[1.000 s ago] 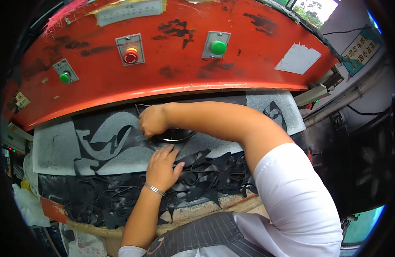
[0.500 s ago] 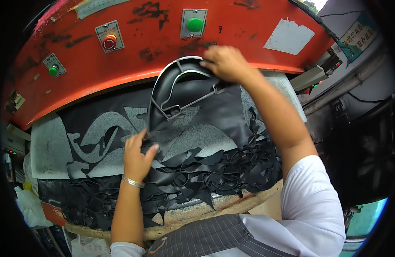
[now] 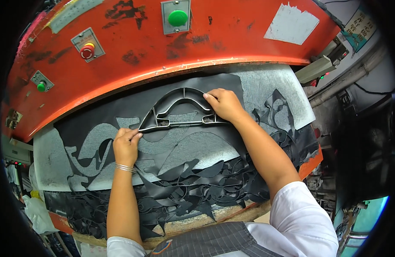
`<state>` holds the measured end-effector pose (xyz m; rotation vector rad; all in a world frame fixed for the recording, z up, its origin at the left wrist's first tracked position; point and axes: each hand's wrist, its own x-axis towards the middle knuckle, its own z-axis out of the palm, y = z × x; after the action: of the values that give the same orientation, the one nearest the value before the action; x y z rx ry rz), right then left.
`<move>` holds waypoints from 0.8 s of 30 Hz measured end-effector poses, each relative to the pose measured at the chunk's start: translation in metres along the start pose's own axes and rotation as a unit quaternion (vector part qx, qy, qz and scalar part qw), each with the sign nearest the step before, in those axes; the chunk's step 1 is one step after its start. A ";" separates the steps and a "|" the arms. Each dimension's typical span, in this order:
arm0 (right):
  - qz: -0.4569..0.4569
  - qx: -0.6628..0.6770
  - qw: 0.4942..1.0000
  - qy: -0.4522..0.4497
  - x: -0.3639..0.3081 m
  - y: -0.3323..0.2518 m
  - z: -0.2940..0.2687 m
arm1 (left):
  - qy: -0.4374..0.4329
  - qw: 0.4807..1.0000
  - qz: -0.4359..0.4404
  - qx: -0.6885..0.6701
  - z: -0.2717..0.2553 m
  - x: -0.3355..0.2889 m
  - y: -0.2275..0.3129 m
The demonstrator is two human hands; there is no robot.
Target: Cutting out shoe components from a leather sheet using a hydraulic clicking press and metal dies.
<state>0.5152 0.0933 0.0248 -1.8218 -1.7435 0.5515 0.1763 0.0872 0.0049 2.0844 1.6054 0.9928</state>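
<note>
A curved metal cutting die [image 3: 184,123], arched on its far side with a straight bar nearer me, rests on a black leather-like sheet [image 3: 94,113]. My left hand [image 3: 126,147] pinches its pointed left end between thumb and fingers. On the upper right of the arch, my right hand [image 3: 226,105] is closed over the rim, fingers on the far side. Curved cut-outs in the sheet expose the grey cutting board [image 3: 49,158] beneath, just nearer to me than the die and to its left.
Tangled black offcuts [image 3: 214,184] are heaped along the near edge. Behind the board stands the orange-red press beam [image 3: 236,38], carrying a large green button [image 3: 177,18], a red stop button [image 3: 87,51] and a smaller green button [image 3: 41,87]. A plastic bag [image 3: 38,213] hangs at left.
The die has turned and come down toward me, its straight bar now nearly level. My left hand has taken hold of its left end; my right hand moved nearer with it.
</note>
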 end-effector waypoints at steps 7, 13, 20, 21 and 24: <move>-0.115 -0.077 0.990 -0.003 -0.068 0.036 -0.004 | -0.022 1.000 -0.012 -0.011 -0.001 0.006 -0.001; -0.148 -0.078 0.986 0.008 -0.071 0.035 -0.003 | -0.021 0.999 -0.032 -0.017 0.000 0.006 -0.005; -0.170 -0.094 0.980 0.035 -0.074 0.035 -0.002 | -0.014 0.999 -0.026 -0.025 -0.001 0.005 -0.002; -0.174 -0.095 0.980 0.038 -0.074 0.033 -0.004 | -0.010 0.999 -0.024 -0.025 -0.003 0.005 -0.001; -0.165 -0.116 0.979 0.029 -0.075 0.027 -0.008 | -0.022 0.998 -0.039 -0.035 -0.005 0.003 0.000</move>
<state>0.5353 0.0177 0.0078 -1.6236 -2.0851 0.1644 0.1733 0.0890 0.0094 1.9686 1.5927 0.9573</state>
